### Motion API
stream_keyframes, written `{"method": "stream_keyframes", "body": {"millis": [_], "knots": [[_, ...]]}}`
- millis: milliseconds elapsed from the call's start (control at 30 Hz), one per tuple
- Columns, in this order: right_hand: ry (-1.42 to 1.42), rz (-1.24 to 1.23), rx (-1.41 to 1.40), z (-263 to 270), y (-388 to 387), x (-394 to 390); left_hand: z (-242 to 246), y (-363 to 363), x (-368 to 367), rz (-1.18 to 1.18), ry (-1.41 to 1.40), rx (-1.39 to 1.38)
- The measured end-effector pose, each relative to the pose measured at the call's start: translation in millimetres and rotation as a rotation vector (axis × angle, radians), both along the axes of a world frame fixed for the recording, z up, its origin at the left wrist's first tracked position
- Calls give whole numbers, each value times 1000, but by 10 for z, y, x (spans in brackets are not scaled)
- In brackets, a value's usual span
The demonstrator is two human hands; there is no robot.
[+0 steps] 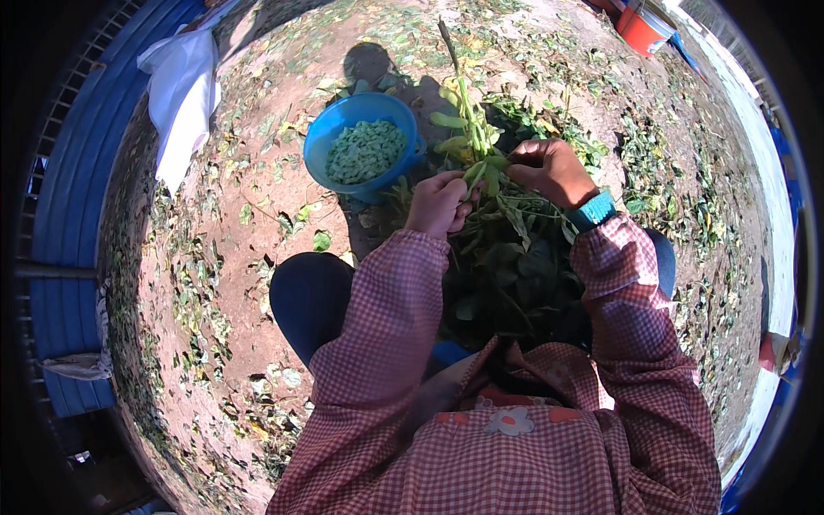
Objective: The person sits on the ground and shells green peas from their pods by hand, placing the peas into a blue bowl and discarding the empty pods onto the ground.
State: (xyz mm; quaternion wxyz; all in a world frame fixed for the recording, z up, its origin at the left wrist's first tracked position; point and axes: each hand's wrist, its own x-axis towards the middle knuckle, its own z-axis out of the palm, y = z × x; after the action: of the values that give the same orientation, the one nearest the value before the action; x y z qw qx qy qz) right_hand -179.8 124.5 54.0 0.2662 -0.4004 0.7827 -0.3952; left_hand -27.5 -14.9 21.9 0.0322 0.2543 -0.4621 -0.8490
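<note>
My left hand is closed around the lower part of a leafy stalk with green bean pods. The stalk points up and away, its bare brown end at the top. At the right of the stalk, my right hand has its thumb and fingertips pinched on a green pod. Left of the stalk stands a blue plastic bucket with many small pale green pieces in it, apparently shelled beans. Below my hands, between my knees, lies a heap of leafy plants, mostly in shadow.
Loose leaves lie scattered over the bare soil. A white sheet or sack hangs at the upper left beside blue corrugated panels. At the upper right stands a red bucket. A pale strip runs along the right edge.
</note>
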Motion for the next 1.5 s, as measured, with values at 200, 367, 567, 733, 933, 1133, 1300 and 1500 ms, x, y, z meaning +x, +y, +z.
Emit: {"method": "stream_keyframes", "body": {"millis": [200, 367, 567, 733, 933, 1133, 1300, 1500], "knots": [[431, -149, -137, 56, -62, 130, 112, 41, 39, -558, 47, 121], [339, -115, -91, 145, -118, 319, 73, 131, -23, -181, 113, -33], [478, -32, -162, -14, -181, 556, -28, 4, -3, 21, -22, -71], [406, 14, -403, -135, -219, 642, -99, -84, 15, 10, -27, -161], [5, 30, -53, -83, -180, 450, -134, -107, 32, -42, -10, -207], [-555, -7, -99, -1, -128, 416, -101, -76, 18, -12, 55, -609], [-610, 21, -64, 67, -130, 397, -85, -44, 34, 39, 140, -860], [-654, 31, -41, 78, -126, 354, -36, -23, 49, 38, 104, -977]]}}
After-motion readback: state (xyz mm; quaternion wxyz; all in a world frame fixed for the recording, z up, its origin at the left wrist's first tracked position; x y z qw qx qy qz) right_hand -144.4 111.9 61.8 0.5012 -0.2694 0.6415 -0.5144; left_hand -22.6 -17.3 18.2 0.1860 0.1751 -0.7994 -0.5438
